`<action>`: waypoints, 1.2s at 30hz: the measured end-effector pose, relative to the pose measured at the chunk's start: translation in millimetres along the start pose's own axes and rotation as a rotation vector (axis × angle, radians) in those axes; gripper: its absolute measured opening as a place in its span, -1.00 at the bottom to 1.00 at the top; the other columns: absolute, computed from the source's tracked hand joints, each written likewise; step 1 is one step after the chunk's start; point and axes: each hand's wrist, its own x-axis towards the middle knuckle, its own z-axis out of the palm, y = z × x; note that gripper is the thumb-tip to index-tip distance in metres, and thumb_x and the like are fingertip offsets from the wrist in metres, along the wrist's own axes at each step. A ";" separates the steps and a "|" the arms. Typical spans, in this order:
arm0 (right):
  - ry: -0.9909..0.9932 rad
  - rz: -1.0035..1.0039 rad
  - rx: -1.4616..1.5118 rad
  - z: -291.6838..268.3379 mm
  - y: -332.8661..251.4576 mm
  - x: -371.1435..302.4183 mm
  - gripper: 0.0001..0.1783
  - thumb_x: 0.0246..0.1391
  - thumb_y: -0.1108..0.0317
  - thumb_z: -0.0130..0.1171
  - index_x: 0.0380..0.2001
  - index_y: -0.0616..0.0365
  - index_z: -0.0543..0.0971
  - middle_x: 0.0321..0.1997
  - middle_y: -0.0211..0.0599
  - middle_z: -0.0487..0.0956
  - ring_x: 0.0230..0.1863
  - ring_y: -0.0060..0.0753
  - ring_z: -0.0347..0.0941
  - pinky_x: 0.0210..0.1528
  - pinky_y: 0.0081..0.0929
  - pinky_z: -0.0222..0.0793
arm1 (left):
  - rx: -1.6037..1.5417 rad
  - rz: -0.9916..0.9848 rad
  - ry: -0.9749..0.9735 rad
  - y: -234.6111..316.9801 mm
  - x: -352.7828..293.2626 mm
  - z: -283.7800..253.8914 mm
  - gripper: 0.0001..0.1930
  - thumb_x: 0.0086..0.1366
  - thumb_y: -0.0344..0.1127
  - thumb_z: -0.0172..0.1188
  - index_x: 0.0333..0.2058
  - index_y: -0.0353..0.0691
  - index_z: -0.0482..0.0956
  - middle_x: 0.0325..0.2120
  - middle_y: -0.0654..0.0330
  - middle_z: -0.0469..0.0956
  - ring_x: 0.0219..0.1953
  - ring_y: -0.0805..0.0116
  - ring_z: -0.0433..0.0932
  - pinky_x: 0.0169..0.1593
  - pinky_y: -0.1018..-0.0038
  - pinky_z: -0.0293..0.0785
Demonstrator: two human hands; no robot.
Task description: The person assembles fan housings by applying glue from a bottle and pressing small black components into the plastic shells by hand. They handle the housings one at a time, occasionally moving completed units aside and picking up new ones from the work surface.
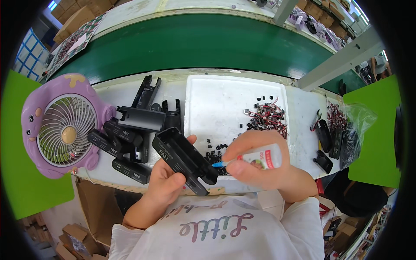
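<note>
My left hand [164, 185] is closed around a black plastic fan housing [177, 157], a long hollow shell tilted with its open side up. In my right hand [262, 177], squeezed between thumb and fingers, lies a white glue bottle [265, 157] with a red-printed label. Its blue nozzle [219, 164] points left and meets the lower right end of the housing in the picture; whether it touches cannot be made out. Small black plastic parts [212, 157] lie behind the nozzle on a white foam board [216, 102].
Black housings [141, 119] are heaped left of the board, beside a purple animal-shaped fan [69, 135]. Red-wired parts [268, 116] cover the board's right side. More wired parts and a clear plastic bag [357, 130] sit farther right. Beyond the table runs a green conveyor belt [195, 43].
</note>
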 end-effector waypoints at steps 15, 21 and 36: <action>-0.085 -0.141 -0.077 4.7 12.9 0.0 -0.88 -0.17 0.52 0.26 -0.46 0.25 0.55 -0.50 -0.28 0.57 -0.56 -0.61 0.47 -0.54 -0.72 0.30 | 0.051 0.023 0.009 1.7 0.4 5.1 -0.17 0.03 -0.19 0.32 0.18 -0.36 0.06 0.23 0.06 0.04 0.08 0.32 0.33 0.11 0.37 0.25; -0.069 -0.100 -0.114 -4.1 2.0 3.2 -0.88 -0.18 0.53 0.22 -0.46 0.29 0.55 -0.53 -0.25 0.55 -0.54 -0.56 0.45 -0.50 -0.67 0.31 | 0.023 0.035 0.012 -0.4 -0.7 0.2 -0.21 0.03 -0.26 0.33 0.17 -0.34 0.08 0.22 0.08 0.06 0.07 0.34 0.34 0.10 0.39 0.26; -0.062 -0.131 -1.291 -68.0 78.9 86.8 -0.74 -0.08 0.48 0.06 -0.24 0.13 0.48 -0.29 -0.15 0.48 -0.23 -0.07 0.41 -0.18 -0.28 0.34 | 0.138 0.165 0.048 0.0 1.6 10.5 -0.34 -0.03 -0.61 0.21 0.05 -0.13 0.15 0.13 -0.03 0.17 -0.36 0.26 0.53 -0.46 0.53 0.45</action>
